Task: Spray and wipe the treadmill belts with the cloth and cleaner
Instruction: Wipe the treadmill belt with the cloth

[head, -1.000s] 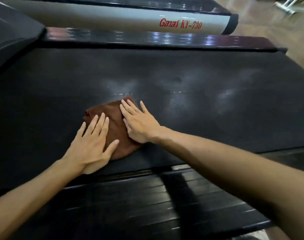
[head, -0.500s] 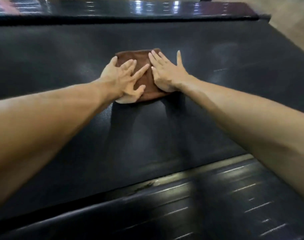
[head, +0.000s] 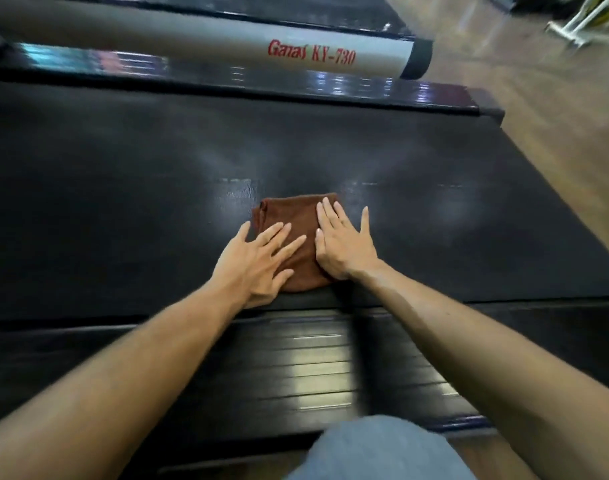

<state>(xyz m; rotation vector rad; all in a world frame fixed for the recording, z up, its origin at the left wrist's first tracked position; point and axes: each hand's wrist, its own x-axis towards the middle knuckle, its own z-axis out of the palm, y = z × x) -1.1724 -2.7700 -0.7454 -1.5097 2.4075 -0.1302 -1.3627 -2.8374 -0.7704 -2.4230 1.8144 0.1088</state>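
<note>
Wooden gym flooring (head: 538,109) runs past the far right of a black treadmill belt (head: 123,202), which fills most of the view and shows pale damp patches beyond the cloth. A grey rail (head: 192,39) lettered in red lies across the top. On the belt's near edge sits a folded brown cloth (head: 296,216): soft, light and limp by the look of it, likely to bunch unless pressed flat from above. The left hand (head: 254,265) and right hand (head: 344,247) both rest on it, fingers (head: 330,216) straight and spread, gripping nothing.
</note>
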